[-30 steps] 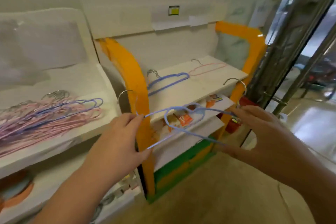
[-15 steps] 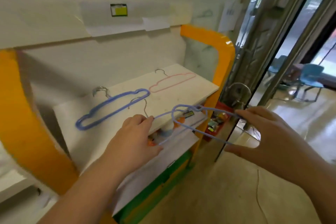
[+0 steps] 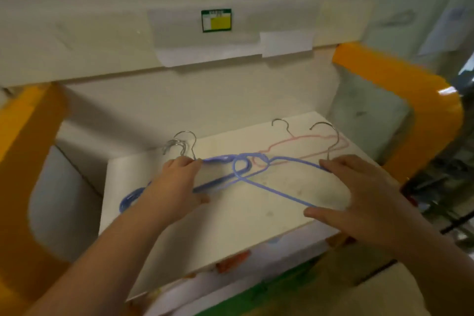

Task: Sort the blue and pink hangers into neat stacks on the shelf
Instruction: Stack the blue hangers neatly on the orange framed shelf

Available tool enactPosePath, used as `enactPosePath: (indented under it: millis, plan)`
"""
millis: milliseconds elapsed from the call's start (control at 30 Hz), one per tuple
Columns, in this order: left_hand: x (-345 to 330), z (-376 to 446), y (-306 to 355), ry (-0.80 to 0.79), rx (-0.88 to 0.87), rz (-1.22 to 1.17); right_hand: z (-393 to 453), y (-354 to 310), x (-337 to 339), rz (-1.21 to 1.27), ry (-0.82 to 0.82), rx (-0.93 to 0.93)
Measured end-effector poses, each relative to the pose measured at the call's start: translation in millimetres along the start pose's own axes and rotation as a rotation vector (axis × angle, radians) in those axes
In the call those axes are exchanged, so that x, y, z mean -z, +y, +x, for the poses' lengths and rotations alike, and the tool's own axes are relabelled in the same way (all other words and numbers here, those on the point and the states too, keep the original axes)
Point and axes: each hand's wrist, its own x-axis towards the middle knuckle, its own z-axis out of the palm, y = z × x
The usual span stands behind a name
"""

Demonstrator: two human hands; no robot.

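On the white shelf (image 3: 230,238) a blue hanger (image 3: 128,200) lies at the left. A pink hanger (image 3: 307,140) lies at the back right. My left hand (image 3: 177,185) grips a second blue hanger just below its metal hook (image 3: 189,136), right over the lying blue one. My right hand (image 3: 359,195) pinches another blue hanger (image 3: 277,191) between fingers and thumb at its hook end, low over the shelf. The two held hangers cross near the middle, partly over the pink hanger's left end. I cannot tell whether they touch the shelf.
Thick orange frame posts flank the shelf at the left (image 3: 23,136) and right (image 3: 410,90). A white panel with a yellow-green label (image 3: 216,20) overhangs the back. Small colourful items (image 3: 230,264) sit on the lower shelf. Metal door framing stands at the far right.
I have stepped closer to the orange-framed shelf. Both hands have carried the two crossed blue hangers forward, from in front of the shelf edge to over its top.
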Motion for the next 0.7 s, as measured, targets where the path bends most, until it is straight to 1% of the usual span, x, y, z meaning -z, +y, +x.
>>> enactPosePath:
  millis: [100,233,367,467,533,633,700]
  plan:
    - [-2.5,18.7,-17.9,-0.039,0.08,-0.004,47.7,9.5,-9.7,0.077,0.006,0.099]
    - [-12.5,28.9,-34.5,-0.098,0.178,0.008,97.1,12.8,-22.4,0.12,-0.07,0.259]
    - [-15.5,29.1,-41.0,-0.099,0.207,-0.056,125.3,8.8,-31.7,0.159,-0.152,0.376]
    - [-10.6,32.2,-39.7,-0.131,0.192,-0.095,140.5,6.6,-41.3,0.181,-0.183,0.417]
    - [-8.8,34.2,-38.3,-0.15,0.187,-0.093,149.1,6.0,-47.1,0.185,-0.171,0.424]
    - [-11.7,34.3,-38.7,-0.127,0.198,-0.073,158.3,5.3,-51.6,0.182,-0.16,0.429]
    - [-14.7,31.8,-38.3,-0.121,0.202,-0.029,161.5,4.8,-53.2,0.191,-0.185,0.426]
